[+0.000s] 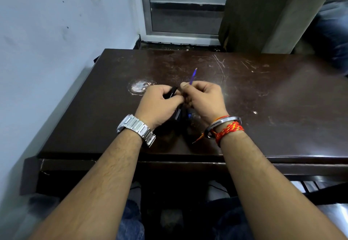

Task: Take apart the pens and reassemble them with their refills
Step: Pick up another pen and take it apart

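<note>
My left hand (160, 104) grips a black pen barrel (171, 92) that points up and to the right, its open end near my right thumb. My right hand (203, 98) pinches a thin blue refill (193, 76), which sticks up and away past the fingers with its tip toward the far side. The two hands nearly touch above the middle of the dark wooden table (263, 108). Under them lie more dark and blue pen parts (185, 114), mostly hidden by my palms.
A white worn patch (139, 87) marks the table just left of my hands. The wall runs along the left side, a door frame and a brown curtain (263, 14) stand behind the table. Another person's blue-jeaned leg (333, 32) sits at the far right.
</note>
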